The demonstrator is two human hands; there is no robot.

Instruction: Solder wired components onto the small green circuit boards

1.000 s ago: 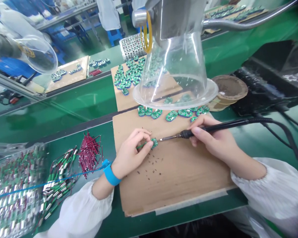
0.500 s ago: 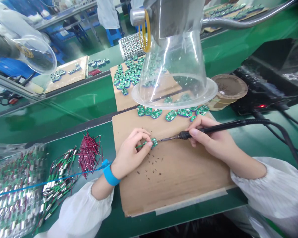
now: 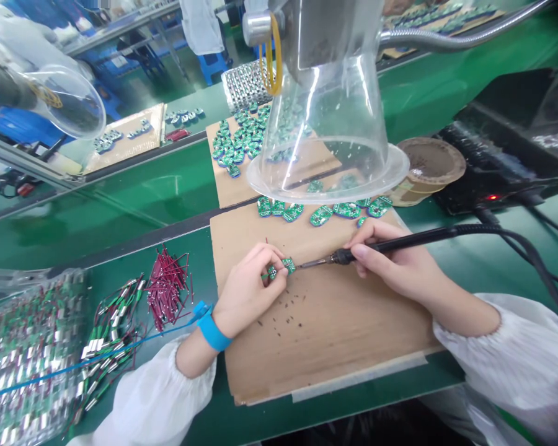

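My left hand (image 3: 253, 282), with a blue wrist strap (image 3: 212, 331), is closed on a small green circuit board (image 3: 288, 265) over the cardboard sheet (image 3: 344, 316). Its fingertips hide part of the board. From the right, my right hand (image 3: 393, 257) grips a black soldering iron (image 3: 409, 238) like a pen. The iron's metal tip points left and lies at the board's right edge; whether it touches, I cannot tell. Dark crumbs are scattered on the cardboard below the board.
A clear fume hood (image 3: 328, 155) hangs above the work. Behind it lie several circuit boards (image 3: 346, 210). Red wires (image 3: 165, 288), wires with metal parts (image 3: 109, 347) and a filled plastic tray (image 3: 28, 359) lie left. A round tub (image 3: 430, 162) and a black soldering station (image 3: 502, 142) stand right.
My left hand has shifted slightly right and its fingers have curled further round the board. A green wire seen at its fingertips no longer shows clearly. The iron has barely moved.
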